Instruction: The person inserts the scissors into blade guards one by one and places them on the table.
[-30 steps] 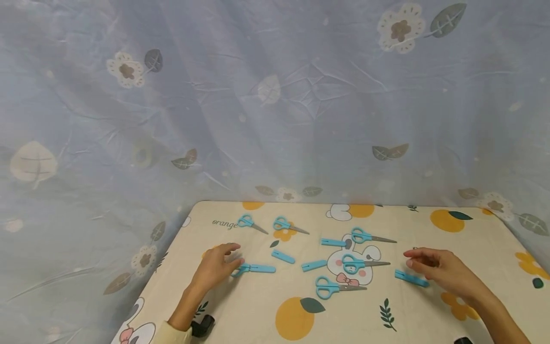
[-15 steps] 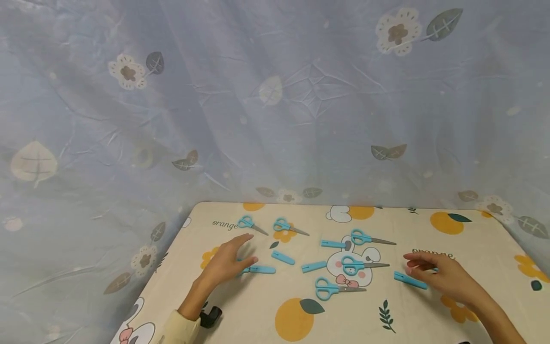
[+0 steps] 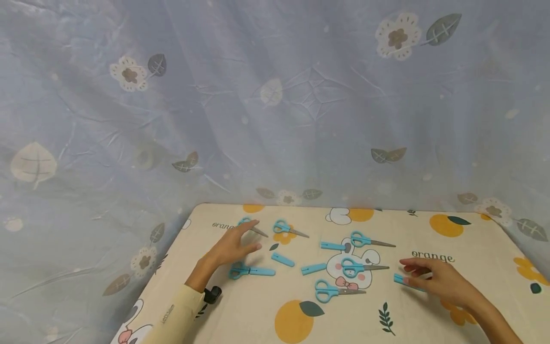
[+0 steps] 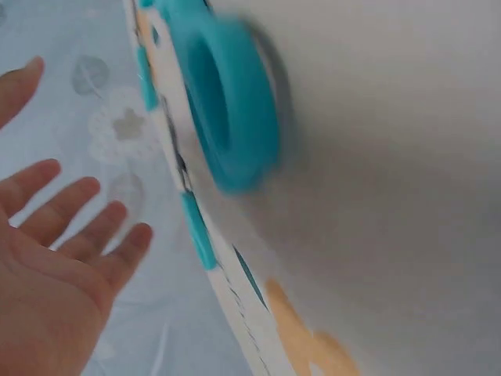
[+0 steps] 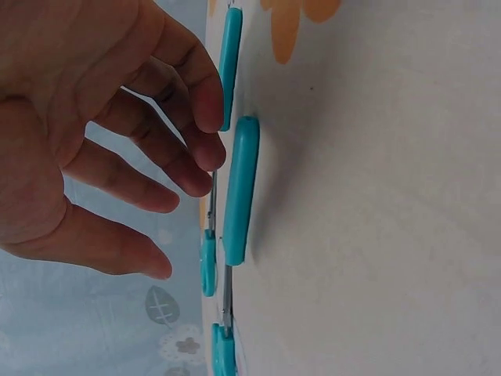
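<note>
My left hand [image 3: 232,247] hovers over the table's left side, fingers spread and holding nothing. It partly covers a pair of scissors with blue handles [image 3: 244,220] behind it. Nearer me lie sheathed scissors [image 3: 238,271], whose handle looms large and blurred [image 4: 235,110] in the left wrist view. My right hand [image 3: 442,282] is at a blue blade cover [image 3: 398,278], part of which it hides. In the right wrist view the right hand's fingers bend loosely beside a cover [image 5: 241,192], with no grip on it visible.
Bare-bladed scissors [image 3: 281,226], more scissors [image 3: 360,239], a third pair [image 3: 352,267] and a nearer pair [image 3: 326,291] lie about the tablecloth [image 3: 240,310]. Loose blade covers [image 3: 283,260] lie among them. A patterned curtain [image 3: 275,143] hangs behind the table.
My left hand has moved forward and slightly right, away from the sheathed scissors towards the far left scissors. My right hand has shifted slightly towards me and now overlaps the blue cover more.
</note>
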`<state>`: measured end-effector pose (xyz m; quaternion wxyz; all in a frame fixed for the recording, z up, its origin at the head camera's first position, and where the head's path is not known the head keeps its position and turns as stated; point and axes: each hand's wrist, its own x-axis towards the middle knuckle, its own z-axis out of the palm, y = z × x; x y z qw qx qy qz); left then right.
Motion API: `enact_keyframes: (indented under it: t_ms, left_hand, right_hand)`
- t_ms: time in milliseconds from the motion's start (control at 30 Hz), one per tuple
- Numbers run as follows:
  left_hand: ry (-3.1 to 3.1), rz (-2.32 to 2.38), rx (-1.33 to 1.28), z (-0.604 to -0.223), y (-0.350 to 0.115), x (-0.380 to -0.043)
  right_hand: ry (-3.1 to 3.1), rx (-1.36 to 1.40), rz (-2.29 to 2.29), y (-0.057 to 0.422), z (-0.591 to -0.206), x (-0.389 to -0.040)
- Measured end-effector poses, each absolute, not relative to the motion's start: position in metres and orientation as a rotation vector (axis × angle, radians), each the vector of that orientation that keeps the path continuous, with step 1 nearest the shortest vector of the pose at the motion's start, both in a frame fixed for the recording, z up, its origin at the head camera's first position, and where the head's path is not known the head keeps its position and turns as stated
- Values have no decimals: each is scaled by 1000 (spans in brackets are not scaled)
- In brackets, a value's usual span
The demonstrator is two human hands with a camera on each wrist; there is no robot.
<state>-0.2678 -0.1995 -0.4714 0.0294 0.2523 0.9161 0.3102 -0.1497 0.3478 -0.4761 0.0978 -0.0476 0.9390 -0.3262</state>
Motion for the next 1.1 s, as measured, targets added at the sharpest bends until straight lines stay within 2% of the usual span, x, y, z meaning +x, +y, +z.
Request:
enact_keyframes:
  t_ms: [433, 767, 1100]
  left_hand:
    - [2805, 963, 815, -482, -194, -320]
    - [2818, 848, 892, -477, -175, -334]
    - [2804, 794, 856, -466, -171, -339]
  right_hand:
    - [2750, -206, -981, 348, -482, -155]
    - [2768, -249, -988, 351, -481, -155]
    - [2791, -197, -959, 356, -485, -150]
